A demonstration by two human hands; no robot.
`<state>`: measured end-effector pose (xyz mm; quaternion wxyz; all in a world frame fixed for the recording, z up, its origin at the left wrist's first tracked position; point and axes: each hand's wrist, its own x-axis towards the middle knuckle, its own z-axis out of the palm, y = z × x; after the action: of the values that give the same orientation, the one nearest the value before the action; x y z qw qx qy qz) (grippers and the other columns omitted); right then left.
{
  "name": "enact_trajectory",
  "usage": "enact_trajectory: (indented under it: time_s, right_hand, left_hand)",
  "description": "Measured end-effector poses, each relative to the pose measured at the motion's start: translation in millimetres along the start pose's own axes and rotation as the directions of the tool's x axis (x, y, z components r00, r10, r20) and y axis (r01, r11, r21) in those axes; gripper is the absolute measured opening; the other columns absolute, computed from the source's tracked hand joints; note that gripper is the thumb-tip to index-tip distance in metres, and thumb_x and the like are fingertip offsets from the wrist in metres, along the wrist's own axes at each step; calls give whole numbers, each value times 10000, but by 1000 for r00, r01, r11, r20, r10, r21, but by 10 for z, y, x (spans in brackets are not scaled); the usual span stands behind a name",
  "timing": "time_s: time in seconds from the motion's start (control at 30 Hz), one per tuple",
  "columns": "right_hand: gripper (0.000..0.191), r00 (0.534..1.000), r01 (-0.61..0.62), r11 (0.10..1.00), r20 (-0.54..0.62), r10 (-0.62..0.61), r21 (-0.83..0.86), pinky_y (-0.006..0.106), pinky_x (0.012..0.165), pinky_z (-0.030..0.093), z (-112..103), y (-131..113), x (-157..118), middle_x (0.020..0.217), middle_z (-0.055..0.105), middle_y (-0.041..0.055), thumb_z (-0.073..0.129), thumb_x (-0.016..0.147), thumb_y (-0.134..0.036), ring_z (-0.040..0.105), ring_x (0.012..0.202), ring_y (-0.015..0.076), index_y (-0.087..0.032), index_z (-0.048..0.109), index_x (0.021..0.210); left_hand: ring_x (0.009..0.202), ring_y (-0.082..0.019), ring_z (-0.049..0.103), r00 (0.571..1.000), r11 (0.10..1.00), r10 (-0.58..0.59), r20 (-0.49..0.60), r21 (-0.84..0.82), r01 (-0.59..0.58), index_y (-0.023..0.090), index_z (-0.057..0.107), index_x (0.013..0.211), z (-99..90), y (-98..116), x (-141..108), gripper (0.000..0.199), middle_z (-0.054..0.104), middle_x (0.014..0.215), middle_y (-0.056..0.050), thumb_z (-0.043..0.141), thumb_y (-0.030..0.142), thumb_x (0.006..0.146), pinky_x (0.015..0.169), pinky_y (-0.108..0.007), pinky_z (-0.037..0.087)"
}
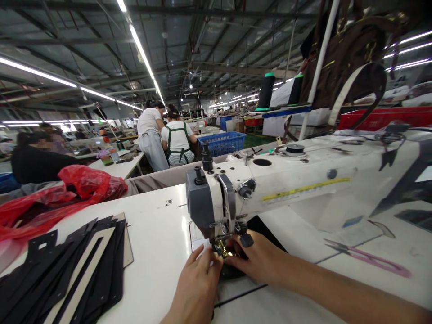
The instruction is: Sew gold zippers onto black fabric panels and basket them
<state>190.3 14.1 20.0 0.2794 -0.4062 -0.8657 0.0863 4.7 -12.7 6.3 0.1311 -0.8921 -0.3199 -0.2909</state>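
Observation:
A white and grey sewing machine [293, 180] stands before me, its needle area partly hidden by my fingers. My left hand [199, 281] is closed just left of the presser foot, fingertips pressed together at the edge of a black piece of material [266, 230]. From the right, my right hand [259, 256] reaches under the machine head with curled fingers on the same black piece, which shows behind and below it. Between the fingertips shines a gold-coloured metal part [224, 249]; whether it belongs to the machine or the work I cannot tell.
Black strips [84, 270] lie piled at the left, with pale slotted strips among them. Behind is red plastic [91, 184]. Pink-handled thread snips [371, 258] lie at the right. Thread cones [265, 92] stand behind the machine. Co-workers and a blue basket [222, 143] are farther off.

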Motion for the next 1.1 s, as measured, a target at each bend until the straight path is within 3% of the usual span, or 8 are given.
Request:
enact_trajectory:
  time_s: [0.23,0.4,0.57,0.77,0.87,0.97,1.03,1.1]
  right_hand:
    - [131,1000,-5,1000,-18,5,10,286,721,478,67,68,-12,873,655,63,480,846,-165,611,793,187,-155,607,877]
    - [80,991,-128,991,-50,127,-29,287,687,481,84,52,-15,817,656,49,593,780,-235,615,773,200,-166,609,817]
    - [143,956,-295,945,-39,292,-142,334,705,458,114,-42,99,759,670,95,519,801,-188,627,749,239,-149,634,725]
    - [221,929,-361,908,0,370,-214,324,636,454,106,-60,185,724,669,117,467,830,-153,634,706,248,-133,661,727]
    - [232,954,-293,930,-10,299,-220,330,690,458,15,-122,10,815,669,110,445,876,-205,620,774,235,-134,664,848]
    - [241,1000,-5,986,6,6,-166,390,879,389,-54,-218,-243,1086,625,93,482,879,-246,537,1010,245,-159,614,1061]
    - [267,989,144,984,-8,-145,-102,421,926,340,-52,-265,-363,1145,601,95,473,881,-209,500,1056,247,-135,583,1112]
    - [248,985,166,985,-31,-167,-41,413,910,341,-23,-287,-410,1094,625,94,449,879,-149,512,1018,231,-112,591,1079]
  left_hand:
    - [897,-204,637,998,997,57,19,56,-58,172,572,1062,-14,-26,-13,299,630,896,-95,325,130,898,833,-404,532]
    - [914,-211,618,997,992,64,50,107,-69,177,594,1046,17,-38,-35,272,610,898,-98,366,134,904,827,-404,532]
    - [916,-222,609,991,995,51,121,76,-61,161,603,1055,-23,-17,-8,310,606,918,-115,345,111,892,826,-414,528]
    - [984,-256,580,985,999,33,170,17,-36,134,592,1090,-75,12,22,347,605,970,-136,372,64,831,817,-431,527]
    - [1016,-262,581,985,1000,0,171,-15,2,106,573,1098,-117,53,7,341,622,1003,-143,374,50,827,833,-437,526]
    - [971,-225,618,988,992,-80,133,-88,93,105,574,1047,-160,119,-20,274,650,1018,-122,385,69,851,886,-440,504]
    - [927,-205,641,988,984,-119,95,-123,130,138,599,979,-173,161,-40,233,668,1003,-92,394,96,878,889,-443,505]
    - [914,-202,650,993,986,-100,55,-132,106,155,621,929,-169,185,-57,238,681,981,-74,389,112,898,871,-444,517]
